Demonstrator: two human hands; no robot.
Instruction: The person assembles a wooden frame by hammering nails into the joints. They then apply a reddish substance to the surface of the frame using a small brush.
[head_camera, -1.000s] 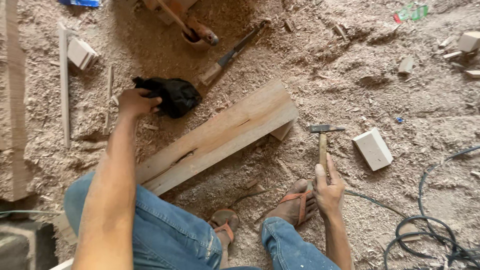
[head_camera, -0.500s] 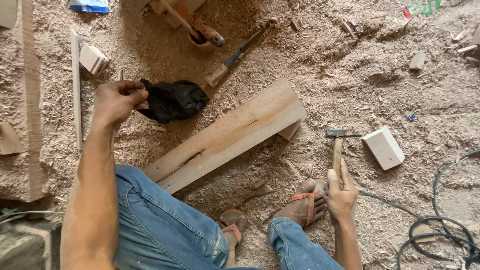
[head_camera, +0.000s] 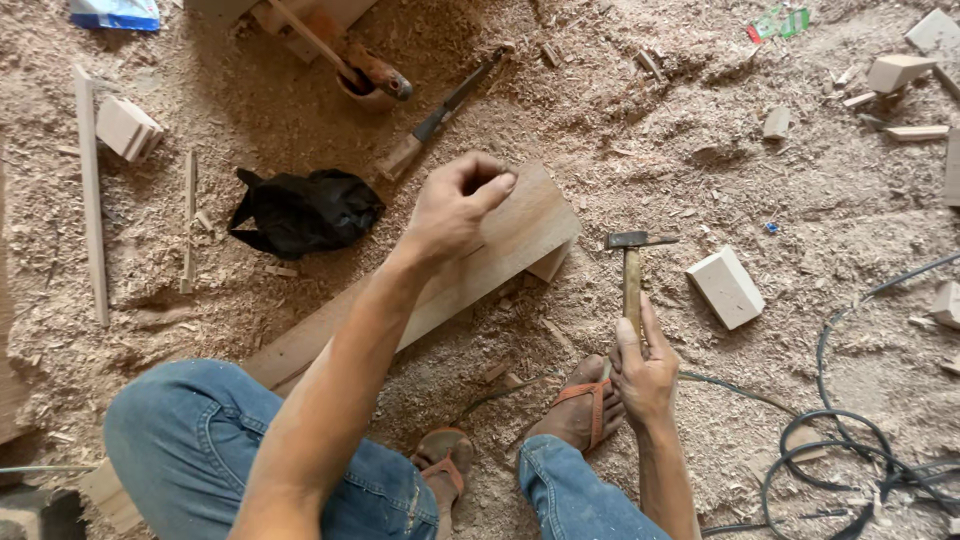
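**A:** Entry 1, the plank (head_camera: 520, 235). Position?

**B:** It lies flat on the sawdust floor (head_camera: 700, 170), running diagonally from under the left knee up to the middle of the view. Its far end sits on a small wooden offcut (head_camera: 552, 266).

**A:** Left hand (head_camera: 455, 205)?

**B:** Over the plank's far end. The fingers are curled in, with thumb tip and index tip pressed together in a pinch. I cannot tell whether anything small sits between them, or whether the hand touches the wood.

**A:** Right hand (head_camera: 645, 370)?

**B:** Wrapped around the lower end of the hammer (head_camera: 632, 270) handle, fingers closed, thumb laid along the shaft. The hammer head rests low, just right of the plank end, apart from it.

**A:** Step in hand?

**B:** My judgement is that this is placing, not striking: 1 hand is positioned at the wood and the tool is gripped but not raised.

**A:** What would a blow call for?

**B:** A steady left pinch, fingers kept clear of the head's path, and a short lift to bring the hammer across to the plank end.

**A:** Surroundings?

**B:** There is a black bag (head_camera: 305, 210) left of the plank and a pale wooden block (head_camera: 727, 287) right of the hammer. A dark cable (head_camera: 840, 440) is coiled at lower right, and 2 sandalled feet (head_camera: 585, 410) sit near the right hand.
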